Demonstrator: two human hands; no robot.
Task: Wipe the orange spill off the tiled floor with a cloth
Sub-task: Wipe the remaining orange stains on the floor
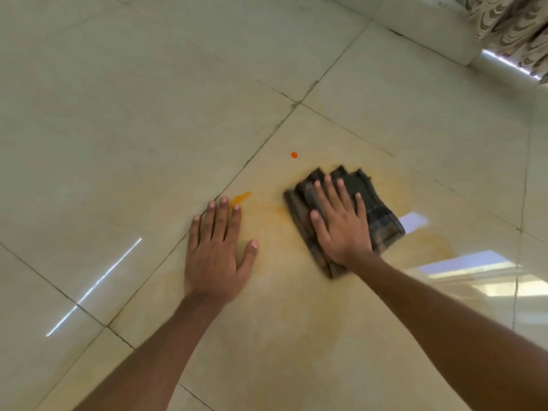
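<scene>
Sunlight is making a thin white line of glare [95, 286] on the left side of the shiny cream tiled floor [118, 114]. Dark grout lines are running between the big square tiles.

Next to the glare, the left hand [215, 256] is lying flat on the floor, palm down. Its fingers are straight and close together, the thumb is sticking out to the side, and it is holding nothing. Just past its fingertips, a small bright orange smear [241, 197] is sitting beside a grout line. A pale orange-yellow stain [281, 292] is spreading over the tile between and below the two hands.

A little farther right and farther away, a tiny round orange drop [294, 155] is sitting alone on the tile, near the top edge of the cloth but apart from it.

The dark grey checked folded cloth [382, 221] is lying on the stained tile. The right hand [341, 226] is pressing down on top of it, with its fingers straight and spread wide, not curling round it. The cloth's edges are looking blurry.

To the right of the cloth, a bright window reflection [462, 262] is shining on the floor. In the top right corner, a brown and cream patterned curtain [513, 28] is hanging by the wall.
</scene>
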